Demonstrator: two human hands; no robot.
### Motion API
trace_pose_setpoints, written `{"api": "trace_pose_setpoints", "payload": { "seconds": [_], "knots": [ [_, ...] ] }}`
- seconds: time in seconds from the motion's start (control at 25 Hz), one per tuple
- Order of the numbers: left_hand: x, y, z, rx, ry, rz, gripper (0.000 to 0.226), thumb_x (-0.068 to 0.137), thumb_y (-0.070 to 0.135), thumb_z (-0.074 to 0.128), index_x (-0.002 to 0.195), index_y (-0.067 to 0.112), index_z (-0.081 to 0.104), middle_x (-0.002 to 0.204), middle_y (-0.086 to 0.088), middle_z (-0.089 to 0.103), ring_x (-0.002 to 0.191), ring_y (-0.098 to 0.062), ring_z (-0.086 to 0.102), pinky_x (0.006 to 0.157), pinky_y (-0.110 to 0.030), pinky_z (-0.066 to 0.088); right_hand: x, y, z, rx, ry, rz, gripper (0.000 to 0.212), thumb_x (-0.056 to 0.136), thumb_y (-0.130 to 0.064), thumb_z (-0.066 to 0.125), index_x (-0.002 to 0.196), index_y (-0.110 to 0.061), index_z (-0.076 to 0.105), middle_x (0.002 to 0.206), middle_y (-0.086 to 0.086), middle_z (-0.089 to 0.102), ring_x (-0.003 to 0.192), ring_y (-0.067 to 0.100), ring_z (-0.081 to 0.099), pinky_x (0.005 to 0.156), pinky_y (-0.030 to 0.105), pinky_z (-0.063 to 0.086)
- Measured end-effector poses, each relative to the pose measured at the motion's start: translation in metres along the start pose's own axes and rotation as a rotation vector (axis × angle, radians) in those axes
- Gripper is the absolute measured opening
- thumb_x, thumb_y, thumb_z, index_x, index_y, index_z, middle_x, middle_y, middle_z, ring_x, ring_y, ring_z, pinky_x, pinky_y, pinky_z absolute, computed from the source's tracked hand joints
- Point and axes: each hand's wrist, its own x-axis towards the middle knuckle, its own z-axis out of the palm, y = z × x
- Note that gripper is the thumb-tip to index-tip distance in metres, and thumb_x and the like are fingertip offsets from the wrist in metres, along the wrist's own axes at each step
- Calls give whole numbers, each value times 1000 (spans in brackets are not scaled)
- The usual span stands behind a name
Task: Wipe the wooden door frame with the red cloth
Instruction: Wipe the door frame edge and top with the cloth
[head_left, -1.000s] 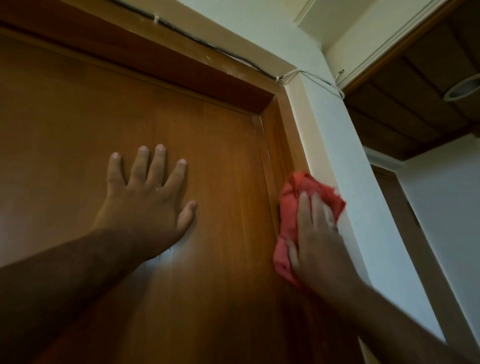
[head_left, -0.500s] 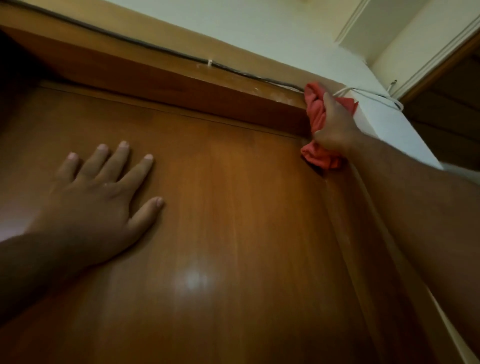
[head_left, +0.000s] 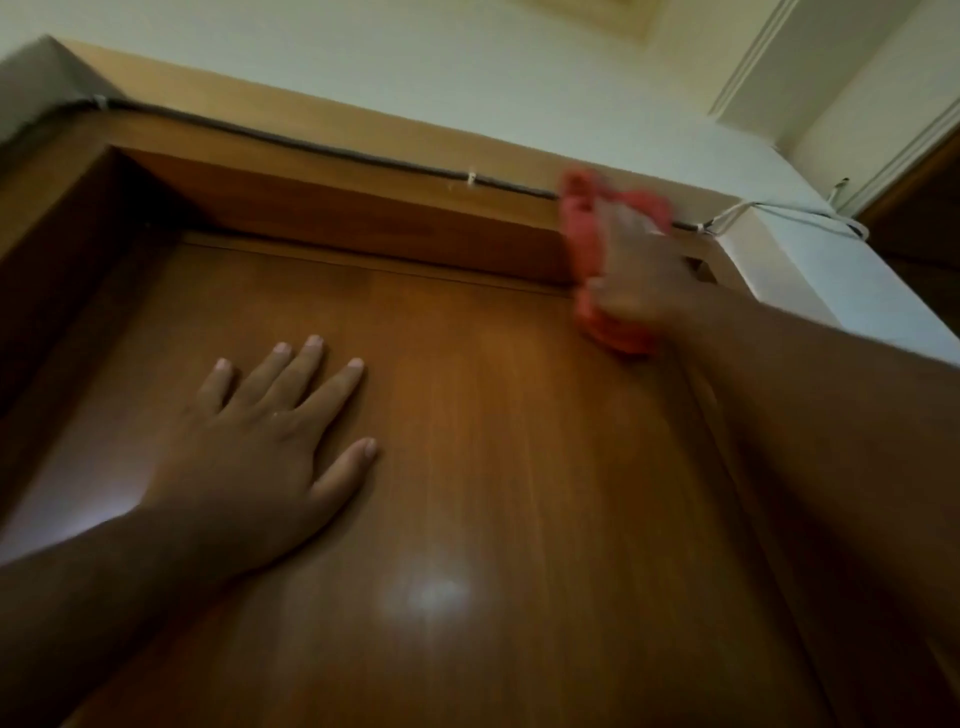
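The wooden door frame (head_left: 332, 208) runs across the top of a closed brown door (head_left: 493, 441) and down its right side. My right hand (head_left: 639, 275) presses the red cloth (head_left: 582, 228) against the top bar of the frame, near the upper right corner; hand and cloth are blurred by motion. Part of the cloth hangs below my palm onto the door. My left hand (head_left: 260, 452) lies flat on the door panel with its fingers spread, holding nothing.
A grey cable (head_left: 311, 150) is clipped along the top of the frame and joins white wires (head_left: 779, 213) at the right corner. A pale wall (head_left: 467, 67) rises above the frame. A white wall edge (head_left: 831, 280) juts out on the right.
My right hand has carried the cloth up the right side of the frame to the corner, then leftward along the top bar. The view has tilted upward. My left hand stays flat on the door.
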Motion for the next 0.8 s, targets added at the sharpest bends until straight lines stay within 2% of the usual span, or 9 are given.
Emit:
{"api": "trace_pose_setpoints", "payload": {
  "seconds": [0.08,0.16,0.28,0.32,0.44,0.52,0.6,0.68,0.8],
  "knots": [
    [-7,-23,2,5,-26,-31,95,74,86,-11,158,43,-11,171,1,-6,157,-18,-2,125,-43,3,-5,43,-15,-80,-91,194,101,69,-23,80,149,-11,19,146,19,35,133,40,35,110,53,34],
    [-12,-38,-2,-22,-28,-136,105,70,89,-14,159,35,-13,171,-1,-9,157,-20,-3,125,-43,2,-3,34,-8,-38,-45,238,108,69,-20,82,152,-12,13,150,18,30,137,40,28,113,52,27],
    [-16,-41,0,-18,22,-186,107,71,89,-11,160,28,-10,171,0,-9,157,-19,-4,126,-42,0,12,-61,18,-4,132,-36,108,66,-19,81,152,-21,14,148,12,35,135,36,32,113,50,26],
    [-25,-55,-1,13,32,-219,106,73,88,-9,160,28,-10,170,1,-9,157,-17,-4,125,-40,0,18,-117,28,60,131,-151,109,67,-19,80,152,-24,13,151,11,33,137,35,30,113,50,24],
    [-22,-56,-6,-16,12,-193,102,75,87,-5,160,30,-10,170,5,-11,152,-9,-10,123,-36,-4,31,-206,29,83,118,-305,109,71,-23,78,154,-27,8,159,8,24,144,34,21,115,50,16],
    [-23,-54,-6,-29,19,-186,102,75,87,-5,160,32,-11,169,6,-13,148,-6,-13,121,-34,-6,30,-236,27,68,111,-446,107,71,-26,79,154,-27,11,159,6,24,144,31,22,115,49,17],
    [-22,-50,-5,-21,29,-190,102,74,86,-5,160,32,-11,169,5,-13,150,-7,-12,120,-33,-6,26,-235,29,105,138,-542,101,72,-27,77,153,-28,16,157,5,28,142,30,25,114,50,21],
    [-23,-51,-7,-20,30,-197,101,75,85,-4,160,31,-11,170,4,-12,154,-11,-10,120,-34,-6,18,-202,32,106,259,-412,92,73,-26,74,150,-29,24,148,5,38,133,30,34,110,52,30],
    [-25,-48,-7,-45,37,-202,99,77,83,-2,160,31,-12,170,4,-13,156,-15,-11,123,-35,-7,5,-114,38,8,373,21,87,74,-23,73,147,-19,26,137,14,45,121,36,43,99,51,40]
  ]
}}
